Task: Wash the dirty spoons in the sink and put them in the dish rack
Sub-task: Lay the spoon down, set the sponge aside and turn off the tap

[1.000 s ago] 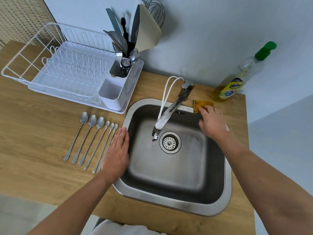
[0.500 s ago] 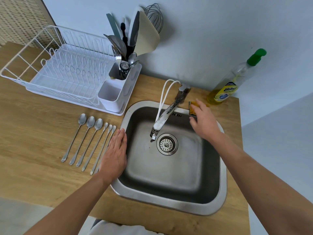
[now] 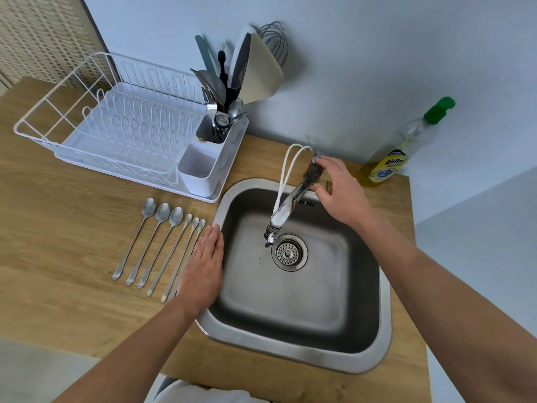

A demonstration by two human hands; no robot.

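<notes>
Six spoons [image 3: 162, 242] in a row on the counter [image 3: 58, 228], just left of the left hand [image 3: 203, 271], which lies flat, fingers together, on the sink [image 3: 383, 315] rim. Right hand [image 3: 340, 193], fingers curled, grips the tap handle [image 3: 312, 173]. Dish rack [image 3: 116, 132] beyond the spoons; soap bottle [image 3: 392, 158] beyond the right hand.

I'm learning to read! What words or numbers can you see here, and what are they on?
Dish soap bottle: its yellow label has a big blue brand word and smaller lines, all too blurred to read.
Round dial in the dish rack's cutlery holder: its markings are too small to read.
No other words or numbers show.
</notes>
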